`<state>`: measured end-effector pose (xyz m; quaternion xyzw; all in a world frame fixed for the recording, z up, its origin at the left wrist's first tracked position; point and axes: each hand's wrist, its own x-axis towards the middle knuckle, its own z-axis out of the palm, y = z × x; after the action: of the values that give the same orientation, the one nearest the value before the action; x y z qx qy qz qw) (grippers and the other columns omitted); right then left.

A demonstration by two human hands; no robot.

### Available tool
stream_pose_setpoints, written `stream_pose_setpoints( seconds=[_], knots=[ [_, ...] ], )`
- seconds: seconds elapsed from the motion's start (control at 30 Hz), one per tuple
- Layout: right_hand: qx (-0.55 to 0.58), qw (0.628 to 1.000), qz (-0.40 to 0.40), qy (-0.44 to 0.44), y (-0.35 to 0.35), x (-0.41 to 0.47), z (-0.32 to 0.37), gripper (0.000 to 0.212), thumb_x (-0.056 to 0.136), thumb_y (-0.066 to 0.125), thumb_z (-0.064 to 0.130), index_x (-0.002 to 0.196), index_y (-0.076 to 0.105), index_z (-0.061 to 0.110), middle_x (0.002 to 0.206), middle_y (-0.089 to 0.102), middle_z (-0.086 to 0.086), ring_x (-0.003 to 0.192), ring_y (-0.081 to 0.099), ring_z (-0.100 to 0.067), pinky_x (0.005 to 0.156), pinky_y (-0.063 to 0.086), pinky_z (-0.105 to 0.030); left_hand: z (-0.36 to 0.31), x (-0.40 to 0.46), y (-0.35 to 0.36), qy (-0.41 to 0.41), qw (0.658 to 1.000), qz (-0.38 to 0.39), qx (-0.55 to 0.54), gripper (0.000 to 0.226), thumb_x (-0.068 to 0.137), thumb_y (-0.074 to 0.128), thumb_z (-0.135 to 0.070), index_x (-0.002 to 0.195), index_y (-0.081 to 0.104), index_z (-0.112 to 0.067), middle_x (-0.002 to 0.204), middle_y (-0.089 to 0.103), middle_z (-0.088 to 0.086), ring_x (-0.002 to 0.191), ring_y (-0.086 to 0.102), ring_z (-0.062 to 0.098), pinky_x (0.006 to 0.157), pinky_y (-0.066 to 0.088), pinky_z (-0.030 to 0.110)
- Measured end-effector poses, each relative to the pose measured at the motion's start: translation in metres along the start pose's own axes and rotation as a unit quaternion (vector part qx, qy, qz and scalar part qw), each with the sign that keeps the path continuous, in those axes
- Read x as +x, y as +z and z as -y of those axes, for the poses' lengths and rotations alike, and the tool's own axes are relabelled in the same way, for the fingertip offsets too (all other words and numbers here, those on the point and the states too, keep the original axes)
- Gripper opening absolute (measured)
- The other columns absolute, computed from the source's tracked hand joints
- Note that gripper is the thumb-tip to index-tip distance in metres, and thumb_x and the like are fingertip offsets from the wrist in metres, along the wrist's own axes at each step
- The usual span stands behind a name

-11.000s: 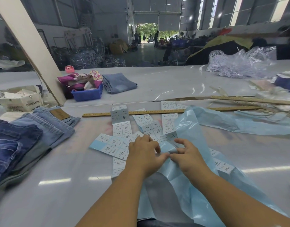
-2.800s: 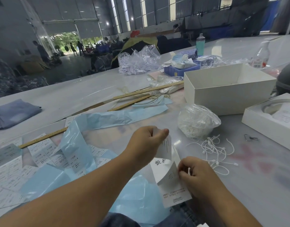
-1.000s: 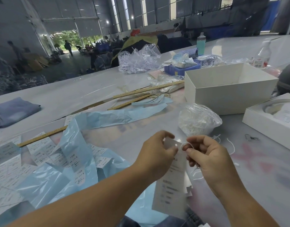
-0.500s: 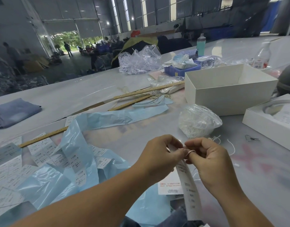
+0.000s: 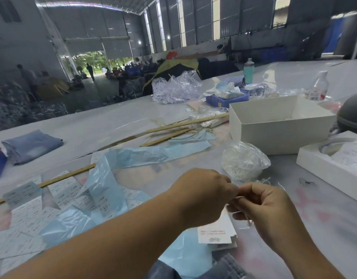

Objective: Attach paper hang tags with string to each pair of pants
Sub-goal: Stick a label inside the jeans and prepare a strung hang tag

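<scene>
The left hand (image 5: 201,195) and right hand (image 5: 268,210) meet fingertip to fingertip above the worktop (image 5: 314,238), both curled, pinching a thin white string (image 5: 241,197) between them. A stack of paper tags (image 5: 215,230) hangs just below the hands, partly hidden behind the left one; which hand holds it I cannot tell. Denim pants (image 5: 224,268) show at 6 o'clock. A bag of strings (image 5: 244,161) lies at 12 o'clock from the hands, a white box (image 5: 278,125) beyond it. Blue tissue (image 5: 105,184) and label sheets (image 5: 28,206) spread at 9 o'clock.
</scene>
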<state>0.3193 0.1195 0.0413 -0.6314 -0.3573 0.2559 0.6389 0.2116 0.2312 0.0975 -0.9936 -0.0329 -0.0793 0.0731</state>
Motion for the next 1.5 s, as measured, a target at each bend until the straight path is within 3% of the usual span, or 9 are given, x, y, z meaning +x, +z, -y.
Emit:
stream_pose_setpoints(
  seconds=[0.2, 0.33, 0.43, 0.67, 0.83, 1.03, 1.17, 1.37, 1.5],
  knots=[
    [-0.021, 0.994, -0.008, -0.107, -0.002, -0.024, 0.062, 0.018, 0.090, 0.065, 0.017, 0.079, 0.076, 0.025, 0.077, 0.076, 0.004, 0.077, 0.072, -0.011, 0.077, 0.057, -0.028, -0.011, -0.016, -0.074, -0.055, 0.993, -0.088, 0.049, 0.012, 0.087, 0.050, -0.023, 0.076, 0.055, -0.023, 0.080, 0.064, 0.000, 0.067, 0.057, 0.027, 0.052, 0.042, 0.028],
    [0.092, 0.989, 0.039, -0.107, 0.011, -0.050, 0.113, 0.036, 0.098, 0.049, 0.004, 0.074, 0.074, 0.015, 0.071, 0.074, -0.007, 0.064, 0.070, -0.018, 0.055, 0.055, -0.023, -0.023, -0.054, -0.124, -0.134, 0.979, -0.151, 0.036, 0.013, 0.082, 0.052, -0.024, 0.072, 0.058, -0.019, 0.073, 0.063, -0.004, 0.062, 0.053, 0.021, 0.050, 0.047, 0.030],
    [0.192, 0.972, 0.107, -0.076, 0.028, -0.075, 0.147, 0.053, 0.094, 0.035, -0.008, 0.067, 0.073, 0.015, 0.061, 0.061, -0.013, 0.046, 0.049, -0.021, 0.037, 0.036, -0.027, -0.039, -0.100, -0.159, -0.186, 0.968, -0.169, -0.011, 0.018, 0.084, 0.050, -0.024, 0.075, 0.064, -0.018, 0.071, 0.064, -0.007, 0.065, 0.058, 0.017, 0.051, 0.052, 0.036],
    [0.208, 0.934, 0.261, -0.123, 0.082, -0.137, 0.192, 0.037, 0.085, 0.037, -0.007, 0.076, 0.072, 0.001, 0.048, 0.045, -0.007, 0.037, 0.031, -0.012, 0.039, 0.020, -0.016, -0.081, -0.223, -0.216, -0.285, 0.920, -0.266, -0.034, 0.016, 0.083, 0.065, -0.017, 0.069, 0.069, -0.022, 0.052, 0.056, -0.018, 0.052, 0.052, -0.005, 0.046, 0.036, 0.007],
    [0.192, 0.907, 0.331, -0.177, 0.118, -0.173, 0.209, 0.028, 0.081, 0.050, 0.013, 0.087, 0.077, 0.005, 0.060, 0.061, -0.014, 0.042, 0.045, -0.021, 0.037, 0.032, -0.022, -0.102, -0.291, -0.230, -0.358, 0.873, -0.328, -0.046, 0.016, 0.083, 0.066, -0.023, 0.067, 0.069, -0.028, 0.057, 0.060, -0.020, 0.057, 0.053, -0.010, 0.050, 0.036, 0.003],
    [0.238, 0.878, 0.377, -0.175, 0.145, -0.205, 0.214, 0.035, 0.097, 0.042, 0.002, 0.097, 0.075, 0.011, 0.063, 0.067, -0.015, 0.040, 0.053, -0.020, 0.038, 0.043, -0.025, -0.120, -0.338, -0.218, -0.419, 0.873, -0.235, -0.088, 0.017, 0.081, 0.067, -0.022, 0.064, 0.070, -0.023, 0.050, 0.057, -0.022, 0.043, 0.049, -0.003, 0.041, 0.032, 0.007],
    [0.256, 0.848, 0.432, -0.167, 0.149, -0.216, 0.210, 0.035, 0.087, 0.044, -0.003, 0.087, 0.077, 0.007, 0.066, 0.067, -0.016, 0.047, 0.059, -0.022, 0.043, 0.047, -0.025, -0.126, -0.355, -0.203, -0.440, 0.865, -0.200, -0.134, 0.017, 0.083, 0.068, -0.022, 0.066, 0.070, -0.024, 0.061, 0.066, -0.014, 0.047, 0.051, -0.001, 0.043, 0.034, 0.008],
    [0.261, 0.737, 0.618, -0.079, 0.119, -0.210, 0.198, 0.047, 0.077, 0.053, -0.008, 0.124, 0.058, -0.008, 0.123, 0.063, -0.028, 0.103, 0.068, -0.036, 0.073, 0.061, -0.037, -0.131, -0.355, -0.191, -0.428, 0.845, -0.149, -0.283, 0.016, 0.084, 0.067, -0.017, 0.069, 0.071, -0.020, 0.059, 0.066, -0.013, 0.053, 0.057, 0.003, 0.050, 0.047, 0.019],
    [0.203, 0.805, 0.550, -0.088, 0.099, -0.200, 0.187, 0.040, 0.078, 0.073, 0.006, 0.118, 0.067, 0.001, 0.119, 0.066, -0.026, 0.101, 0.070, -0.036, 0.070, 0.061, -0.036, -0.126, -0.344, -0.188, -0.401, 0.829, -0.137, -0.364, 0.013, 0.085, 0.069, -0.017, 0.072, 0.071, -0.020, 0.063, 0.069, -0.007, 0.061, 0.062, 0.012, 0.052, 0.049, 0.024]
  ],
)
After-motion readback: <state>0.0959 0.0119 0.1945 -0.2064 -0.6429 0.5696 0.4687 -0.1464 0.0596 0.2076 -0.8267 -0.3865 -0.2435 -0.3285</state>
